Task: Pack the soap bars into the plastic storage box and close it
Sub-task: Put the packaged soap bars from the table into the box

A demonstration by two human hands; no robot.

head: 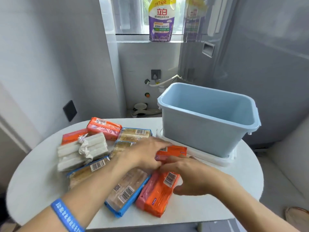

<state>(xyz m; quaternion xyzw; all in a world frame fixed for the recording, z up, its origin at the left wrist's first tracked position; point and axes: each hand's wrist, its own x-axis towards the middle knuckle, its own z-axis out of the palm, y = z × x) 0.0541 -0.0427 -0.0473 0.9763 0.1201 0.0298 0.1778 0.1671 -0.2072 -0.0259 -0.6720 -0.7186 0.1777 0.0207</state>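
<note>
Packing hasn't really started, the blue storage box [207, 119] near the table's [217, 203] far right edge looks empty. Both the left hand [143, 156] and right hand [197, 178] curl loosely around orange soap bars [170, 152] mid-table, grip unclear. Next: lift one across into the box.

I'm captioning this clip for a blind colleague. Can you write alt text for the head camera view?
Both hands, left hand and right hand, reach over wrapped soap bars on a white round table, meeting at an orange pack. An empty blue storage box stands open to the right, on its white lid.
</note>
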